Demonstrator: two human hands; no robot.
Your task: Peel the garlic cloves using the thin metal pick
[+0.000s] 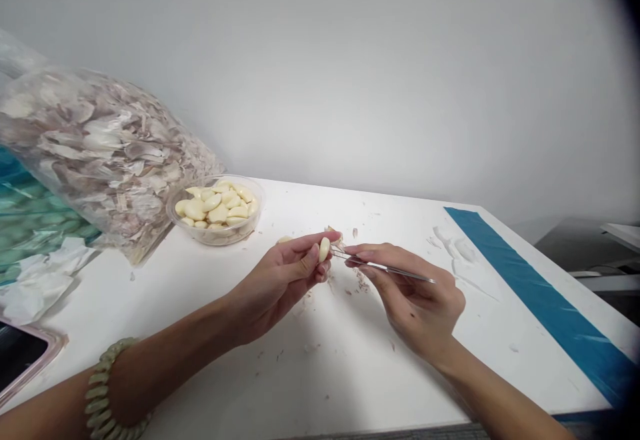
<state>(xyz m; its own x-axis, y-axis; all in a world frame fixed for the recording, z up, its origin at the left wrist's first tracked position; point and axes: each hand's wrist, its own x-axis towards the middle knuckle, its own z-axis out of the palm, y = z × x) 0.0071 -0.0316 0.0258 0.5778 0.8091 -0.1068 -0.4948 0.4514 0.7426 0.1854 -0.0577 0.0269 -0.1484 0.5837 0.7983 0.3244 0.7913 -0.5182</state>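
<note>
Your left hand (pixel 283 283) grip is closed on a garlic clove (pixel 325 249). Your right hand (pixel 413 297) pinches tweezers (pixel 387 268), tips at the clove's 3 o'clock. The bowl (pixel 220 235) sits at 10 o'clock.

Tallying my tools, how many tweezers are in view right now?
1. The metal tweezers are in the right hand, tips at the peeled garlic clove pinched in the left hand. None show elsewhere on the white table; the bag could hide some.

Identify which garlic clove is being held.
The clove pinched in the left hand, at the tip of the tweezers; the others lie heaped in the clear bowl.
</note>
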